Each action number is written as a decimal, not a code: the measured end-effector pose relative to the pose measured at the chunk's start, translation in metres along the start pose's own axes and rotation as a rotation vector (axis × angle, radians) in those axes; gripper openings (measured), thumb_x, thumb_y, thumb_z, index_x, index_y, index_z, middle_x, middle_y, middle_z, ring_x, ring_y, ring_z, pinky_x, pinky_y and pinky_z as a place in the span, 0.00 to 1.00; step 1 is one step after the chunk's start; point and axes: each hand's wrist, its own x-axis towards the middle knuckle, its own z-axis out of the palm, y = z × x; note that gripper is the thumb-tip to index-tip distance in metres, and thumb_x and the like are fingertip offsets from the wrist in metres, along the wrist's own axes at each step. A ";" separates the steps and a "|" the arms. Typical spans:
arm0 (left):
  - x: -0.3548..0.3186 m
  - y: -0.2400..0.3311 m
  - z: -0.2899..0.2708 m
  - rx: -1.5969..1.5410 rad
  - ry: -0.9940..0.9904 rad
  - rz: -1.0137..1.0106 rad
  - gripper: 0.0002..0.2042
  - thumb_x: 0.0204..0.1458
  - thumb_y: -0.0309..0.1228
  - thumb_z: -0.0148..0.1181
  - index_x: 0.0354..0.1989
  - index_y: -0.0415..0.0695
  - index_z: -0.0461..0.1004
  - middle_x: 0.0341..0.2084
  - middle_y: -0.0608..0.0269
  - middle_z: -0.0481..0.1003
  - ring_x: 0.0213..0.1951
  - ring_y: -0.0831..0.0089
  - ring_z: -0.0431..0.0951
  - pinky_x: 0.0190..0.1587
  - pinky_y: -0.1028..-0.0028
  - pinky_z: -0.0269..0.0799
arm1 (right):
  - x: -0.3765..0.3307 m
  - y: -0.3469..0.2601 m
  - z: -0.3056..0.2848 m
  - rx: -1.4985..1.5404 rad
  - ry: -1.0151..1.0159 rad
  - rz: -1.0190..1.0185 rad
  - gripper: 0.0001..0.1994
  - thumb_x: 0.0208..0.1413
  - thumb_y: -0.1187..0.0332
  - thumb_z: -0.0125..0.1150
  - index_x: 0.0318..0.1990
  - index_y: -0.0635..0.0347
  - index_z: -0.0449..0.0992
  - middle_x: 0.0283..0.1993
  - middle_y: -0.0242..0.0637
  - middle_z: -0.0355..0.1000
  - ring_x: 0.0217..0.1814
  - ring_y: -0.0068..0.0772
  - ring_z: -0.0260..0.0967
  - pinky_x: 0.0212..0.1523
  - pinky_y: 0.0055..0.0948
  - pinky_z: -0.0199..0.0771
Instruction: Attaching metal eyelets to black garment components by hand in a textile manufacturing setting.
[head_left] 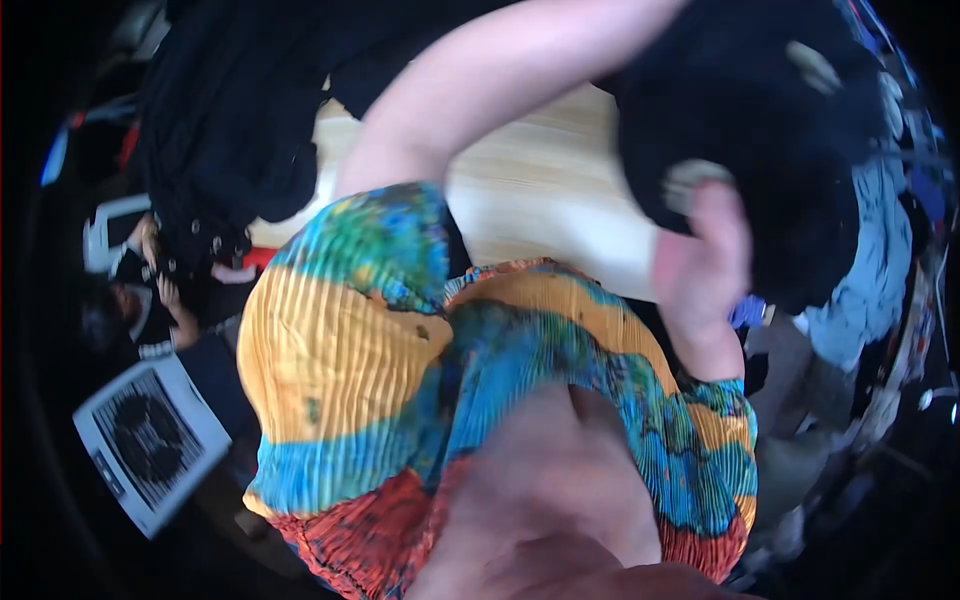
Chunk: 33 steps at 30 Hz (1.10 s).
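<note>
A: Checking the right hand (pixel 700 270) first. The fingers are bent in against a black garment (pixel 780 130) and the thumb stands up. There is motion blur, so I cannot tell whether they pinch the fabric or only press on it.

B: What's at the fingertips?

A: A pale round button (pixel 692 178) on that black garment, just above the thumb. The garment spreads up and to the right from there.

B: And the colourful piece?

A: It's a pleated cloth (pixel 400 350) banded in orange, blue, green and red. It starts just below the right wrist and bulges out to the left of the fingers, filling the middle of the view.

B: Other hand?

A: Only the left forearm (pixel 480 80) shows, bare. It slants down from above the fingers to the top edge of the pleated cloth. The hand itself is behind the cloth, so I can't tell its grip.

B: Further out?

A: A pale wooden surface (pixel 540 190) lies between the forearm and the right hand. A second dark garment (pixel 220 130) is far left of the fingers. A white box with a round grille (pixel 150 440) is lower left, well apart. Light blue fabric (pixel 875 270) is just beyond the black garment on the right. A blurred skin-toned shape (pixel 550 500) at the bottom edge is too close to identify.
</note>
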 end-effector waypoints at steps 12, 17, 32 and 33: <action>-0.405 -0.061 -0.029 0.189 1.458 0.164 0.32 0.40 0.53 0.54 0.47 0.39 0.64 0.43 0.59 0.68 0.45 0.69 0.67 0.51 0.73 0.58 | 0.001 0.280 0.092 -0.340 -0.399 0.585 0.35 0.40 0.61 0.63 0.51 0.72 0.53 0.50 0.50 0.58 0.51 0.37 0.58 0.53 0.26 0.55; -0.474 -0.124 -0.055 0.675 1.723 0.259 0.41 0.39 0.51 0.56 0.54 0.32 0.49 0.48 0.44 0.60 0.48 0.61 0.64 0.51 0.72 0.58 | -0.021 0.306 0.036 -0.707 -0.738 0.871 0.16 0.45 0.68 0.56 0.42 0.63 0.64 0.48 0.38 0.62 0.47 0.28 0.61 0.48 0.28 0.60; -0.385 -0.124 -0.049 1.672 2.012 -0.563 0.45 0.32 0.42 0.64 0.57 0.48 0.40 0.50 0.43 0.52 0.50 0.50 0.60 0.51 0.62 0.58 | 0.063 0.306 -0.142 -1.806 -0.078 0.257 0.14 0.44 0.65 0.49 0.39 0.59 0.65 0.35 0.52 0.67 0.39 0.51 0.65 0.41 0.39 0.65; -0.388 -0.118 -0.055 1.638 2.051 -0.513 0.43 0.33 0.38 0.63 0.56 0.47 0.41 0.49 0.43 0.53 0.49 0.49 0.61 0.51 0.63 0.58 | 0.057 0.305 -0.139 -1.811 -0.107 0.345 0.12 0.44 0.65 0.47 0.37 0.60 0.65 0.34 0.52 0.67 0.38 0.51 0.66 0.40 0.40 0.66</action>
